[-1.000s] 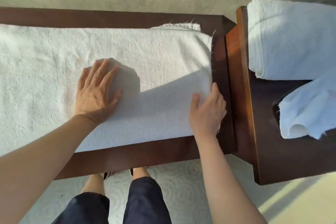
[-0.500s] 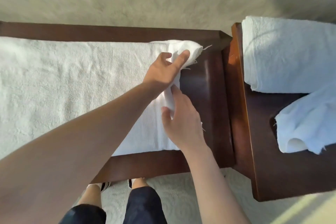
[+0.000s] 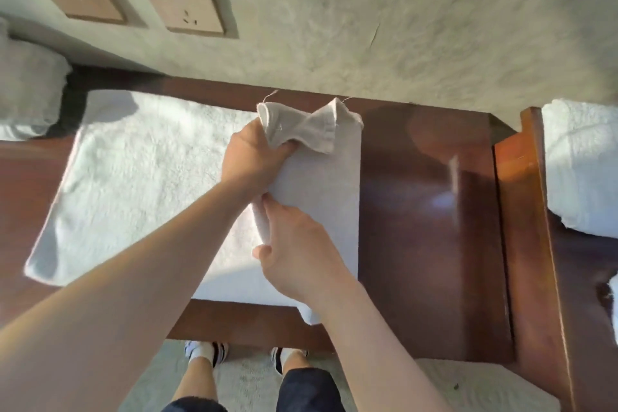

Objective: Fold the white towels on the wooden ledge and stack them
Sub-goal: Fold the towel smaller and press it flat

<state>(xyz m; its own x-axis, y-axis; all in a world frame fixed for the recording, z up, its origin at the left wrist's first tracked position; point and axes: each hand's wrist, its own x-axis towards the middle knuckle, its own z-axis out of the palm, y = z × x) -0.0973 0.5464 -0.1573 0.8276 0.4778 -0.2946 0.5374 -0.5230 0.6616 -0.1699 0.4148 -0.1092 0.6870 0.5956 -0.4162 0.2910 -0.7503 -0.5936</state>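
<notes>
Plainly the fold is mid-flight, and the chief risk is that the two corners of the white towel [image 3: 140,184] land unevenly: the left hand [image 3: 249,154] has the far right corner bunched in its curled fingers [image 3: 284,144], so that corner is crumpled and flares out in a bow-tie shape above the knuckles, and if it is laid down like that the edge would likely come out skewed or lumpy. A second hazard, as I judge it, is the near right corner, which droops over the front lip of the wooden ledge [image 3: 428,217] under the right wrist; a quick pull leftward could drag the whole cloth off line or let that flap slip down. The right hand [image 3: 294,257] pinches the towel's near edge between thumb and curled fingers, close below the left hand, so both hands grip the same raised end and the lifted fabric stands up between them. The rest of the towel lies flat along the ledge to the left, its far end reaching toward another white bundle [image 3: 26,94] at the frame's left margin. Well apart on the right, on a separate raised wooden surface [image 3: 535,244], sits a folded towel [image 3: 582,164], where the stack seems to be forming. Above the ledge, two wall sockets [image 3: 182,2] are set in the textured wall.
</notes>
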